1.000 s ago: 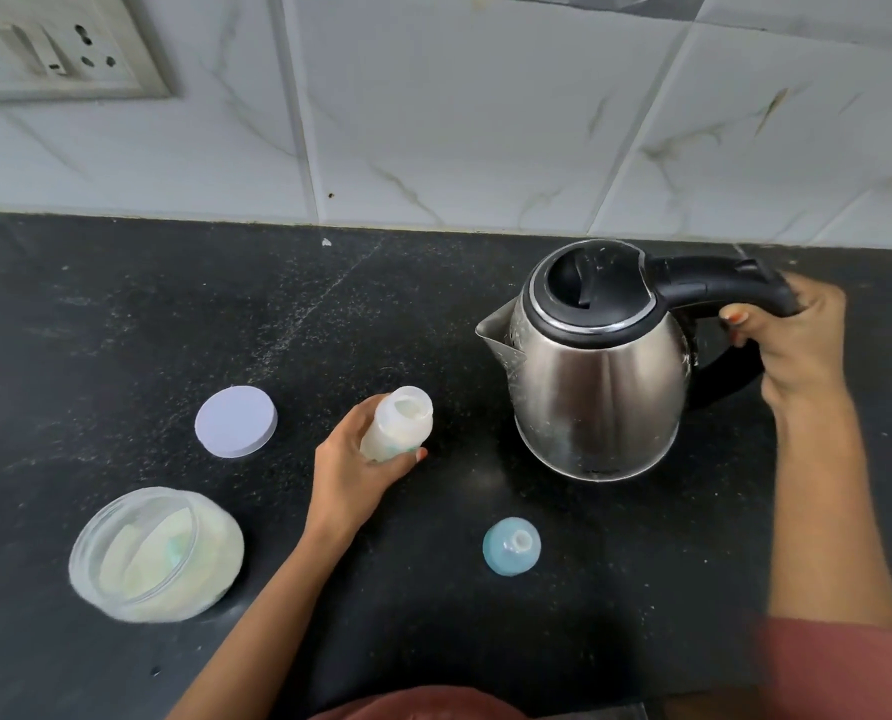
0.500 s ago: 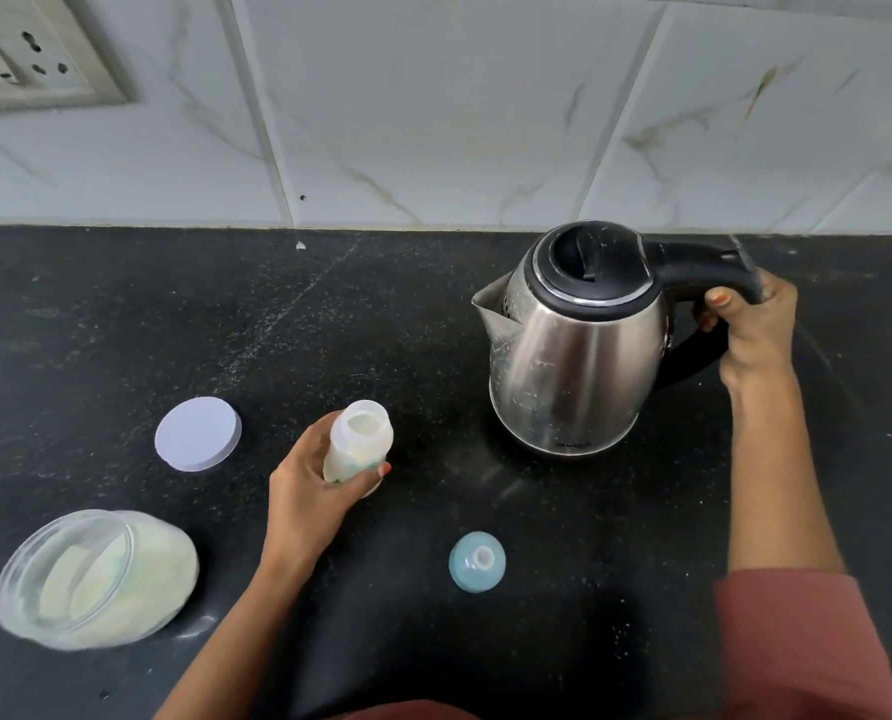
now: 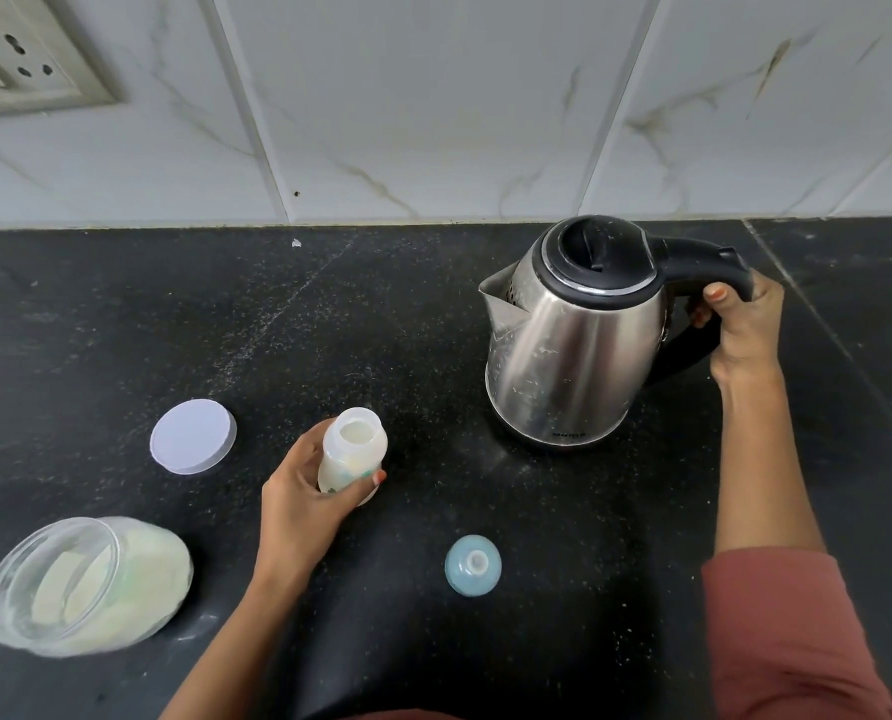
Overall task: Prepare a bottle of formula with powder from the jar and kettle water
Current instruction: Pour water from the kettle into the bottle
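A small translucent baby bottle [image 3: 353,449] stands uncapped on the black counter, with pale contents inside. My left hand [image 3: 303,504] grips its lower body. To the right stands a steel kettle [image 3: 571,345] with a black lid, spout pointing left toward the bottle. My right hand [image 3: 740,324] is curled round its black handle. The open glass jar [image 3: 85,584] of pale powder sits at the lower left. Its white lid [image 3: 193,436] lies flat behind it. The blue bottle cap [image 3: 473,565] with its teat rests in front, between my arms.
The black stone counter [image 3: 122,314] runs back to a white marble-tiled wall. A wall socket plate [image 3: 23,65] is at the top left. Fine powder specks dot the counter.
The kettle has come down and now rests on the counter, farther from the bottle. My left hand keeps holding the bottle. The view shifted slightly.
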